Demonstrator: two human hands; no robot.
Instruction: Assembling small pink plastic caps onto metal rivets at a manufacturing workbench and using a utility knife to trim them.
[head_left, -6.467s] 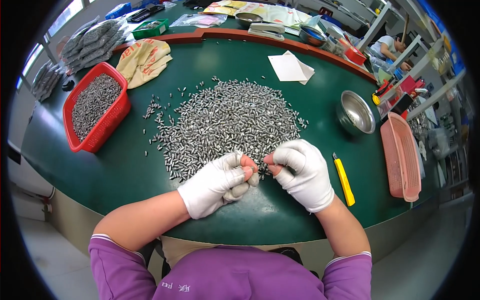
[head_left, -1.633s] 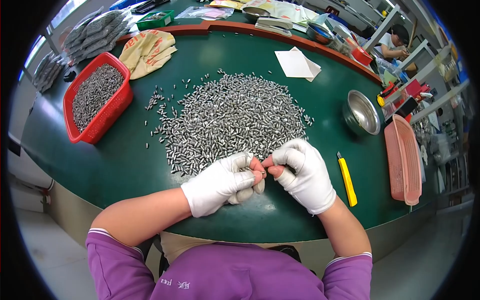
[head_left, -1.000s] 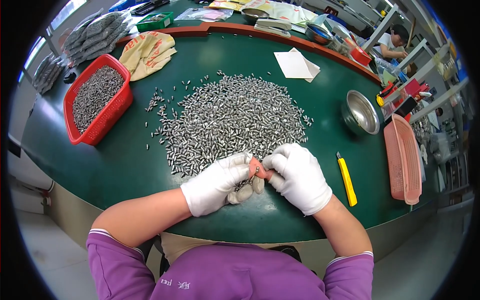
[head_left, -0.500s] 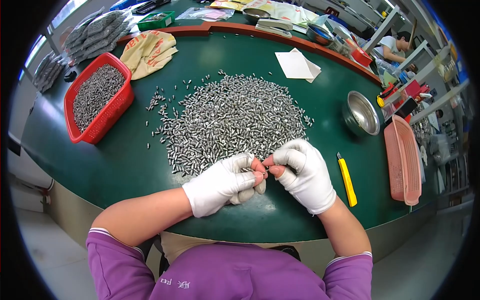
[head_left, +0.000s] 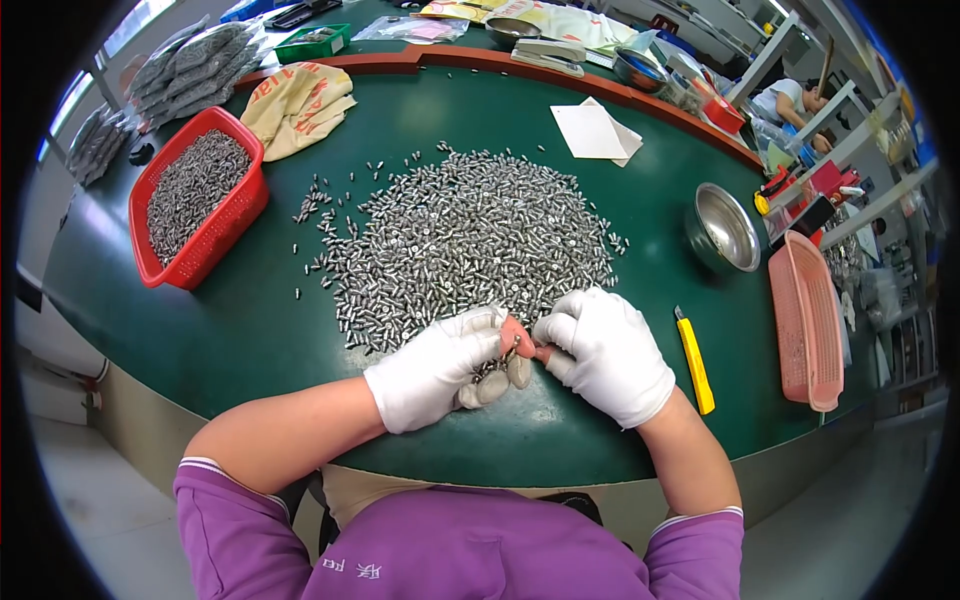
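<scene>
Head view: gloved left hand (head_left: 440, 368) and gloved right hand (head_left: 607, 352) meeting at the near edge of the green surface (head_left: 250, 330), fingertips pinched together on one small metal piece (head_left: 516, 346) — too small to tell how it sits in the grip. Left hand cupped as well, with a few more pieces tucked under the palm. Just beyond the fingers, the wide heap of metal pieces (head_left: 470, 240); loose strays (head_left: 315, 205) scattered off its left side.

To the left, a red basket (head_left: 195, 210) filled with the same pieces; to the right, a steel bowl (head_left: 722, 228), a pink tray (head_left: 805, 320) and a yellow knife (head_left: 695, 360) lying near the right wrist.

Likely trouble from here — smooth glove tips slipping on so small a piece, sending it back into the heap, indistinguishable from the rest. Also possible: a wrist nudging the knife or sweeping strays over the near rim.
</scene>
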